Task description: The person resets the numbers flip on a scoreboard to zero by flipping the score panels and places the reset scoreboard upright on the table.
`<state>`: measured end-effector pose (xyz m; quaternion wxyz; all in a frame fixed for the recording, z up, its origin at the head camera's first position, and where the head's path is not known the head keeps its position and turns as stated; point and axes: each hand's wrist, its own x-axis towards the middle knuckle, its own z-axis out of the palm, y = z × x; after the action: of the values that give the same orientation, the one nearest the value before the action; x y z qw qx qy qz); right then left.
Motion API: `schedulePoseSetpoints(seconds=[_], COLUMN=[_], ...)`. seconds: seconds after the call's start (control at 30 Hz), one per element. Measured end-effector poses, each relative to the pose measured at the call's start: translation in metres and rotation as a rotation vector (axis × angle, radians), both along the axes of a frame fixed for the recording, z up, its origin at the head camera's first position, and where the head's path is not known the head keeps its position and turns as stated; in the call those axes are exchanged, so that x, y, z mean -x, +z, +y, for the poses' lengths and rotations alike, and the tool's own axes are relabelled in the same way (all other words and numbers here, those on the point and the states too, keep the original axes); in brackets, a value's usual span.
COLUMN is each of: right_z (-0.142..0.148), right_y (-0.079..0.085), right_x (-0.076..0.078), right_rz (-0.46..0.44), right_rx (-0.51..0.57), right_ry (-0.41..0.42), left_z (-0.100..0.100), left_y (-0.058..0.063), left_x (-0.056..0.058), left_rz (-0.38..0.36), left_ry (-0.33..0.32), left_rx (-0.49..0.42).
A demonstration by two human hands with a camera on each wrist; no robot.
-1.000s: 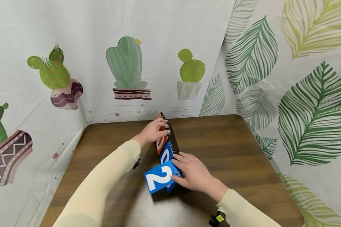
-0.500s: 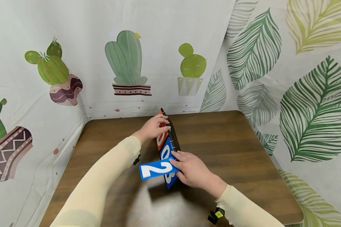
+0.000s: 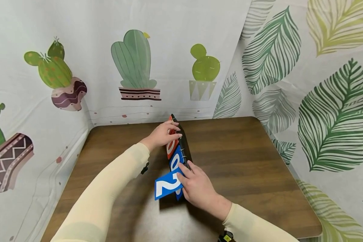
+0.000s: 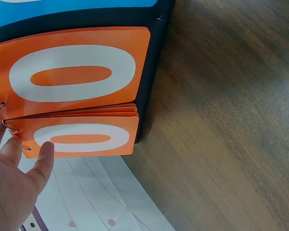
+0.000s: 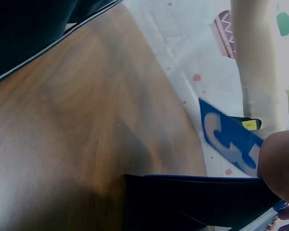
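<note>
A tabletop flip scoreboard (image 3: pixel 186 144) with a black cover stands like a tent, running away from me. My left hand (image 3: pixel 164 134) grips its top edge near the far end, beside the red-orange cards; in the left wrist view a fingertip lies on the far orange 0 card (image 4: pixel 120 134). Nearer to me hang the blue cards, one with a white 0 (image 3: pixel 176 158). My right hand (image 3: pixel 201 188) holds a blue card with a white 2 (image 3: pixel 163 188), raised off the card beneath. That lower card's digit is mostly hidden. In the right wrist view, the raised card's other side (image 5: pixel 221 134) bears a white digit.
The scoreboard stands on a brown wood-grain table (image 3: pixel 239 158) with rounded corners. White cloth (image 3: pixel 87 33) printed with cacti and leaves hangs behind and at both sides. Black devices with yellow marks, one (image 3: pixel 227 237) at the right sleeve, sit on the wrists.
My right hand has shifted left, fingers now further over the card. The 2 card swung up flatter, then tilted down again. My left hand keeps its place on the scoreboard.
</note>
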<state>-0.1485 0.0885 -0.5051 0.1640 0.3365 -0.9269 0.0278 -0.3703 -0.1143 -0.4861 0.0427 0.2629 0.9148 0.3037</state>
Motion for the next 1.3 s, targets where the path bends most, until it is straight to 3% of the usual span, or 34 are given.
schedulePoseSetpoints(seconds=[0.23, 0.5, 0.63, 0.73, 1.1, 1.2, 1.3], right_z=[0.002, 0.007, 0.005, 0.0, -0.014, -0.016, -0.013], right_y=[0.0, -0.002, -0.005, -0.004, 0.004, 0.009, 0.013], right_x=[0.003, 0.002, 0.0, 0.0, -0.006, -0.004, 0.0], right_rz=[0.06, 0.116, 0.121, 0.13, 0.153, 0.154, 0.112], right_rx=[-0.023, 0.184, 0.212, 0.148, -0.261, -0.279, -0.195], right_ry=[0.055, 0.122, 0.131, 0.117, 0.04, 0.072, 0.105], left_z=[0.0, -0.002, -0.002, -0.002, -0.002, -0.002, -0.002], left_y=[0.002, -0.003, -0.001, 0.001, 0.002, 0.001, 0.001], left_x=[-0.001, -0.001, -0.002, -0.002, 0.001, 0.002, 0.001], left_rz=[-0.018, -0.013, -0.013, -0.009, -0.007, -0.007, -0.003], left_ry=[0.018, -0.011, -0.004, -0.003, -0.016, -0.014, -0.014], left_rx=[0.004, 0.004, -0.004, -0.004, 0.011, 0.007, 0.007])
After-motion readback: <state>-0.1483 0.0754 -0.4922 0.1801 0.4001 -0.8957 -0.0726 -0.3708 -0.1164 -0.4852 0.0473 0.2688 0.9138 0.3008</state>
